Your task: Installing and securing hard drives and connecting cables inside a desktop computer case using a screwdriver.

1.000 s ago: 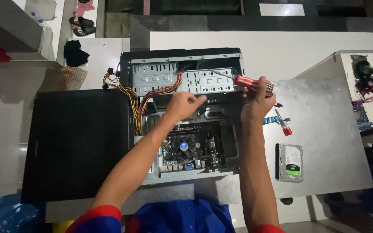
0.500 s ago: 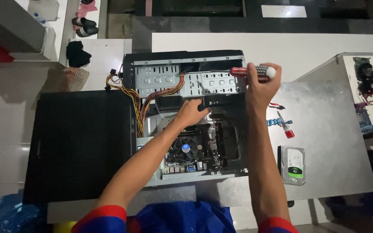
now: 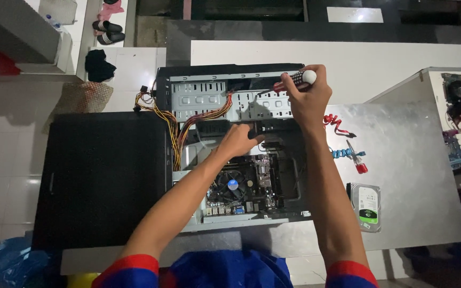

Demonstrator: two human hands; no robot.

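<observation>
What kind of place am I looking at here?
Probably a home or small-shop computer repair spot: an opened desktop case lies on a table over a tiled floor, beside a loose hard drive, with sandals by the wall.

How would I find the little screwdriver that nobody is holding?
Start at the open computer case in the middle, then look right onto the grey metal sheet. The small screwdriver lies there beside a red cable, above the hard drive. Only it has a stubby red handle.

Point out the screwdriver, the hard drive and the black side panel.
screwdriver (image 3: 294, 81), head view, on its red and black handle in the right hand.
hard drive (image 3: 368, 205), head view, on its label face.
black side panel (image 3: 108, 176), head view, on its flat middle.
</observation>
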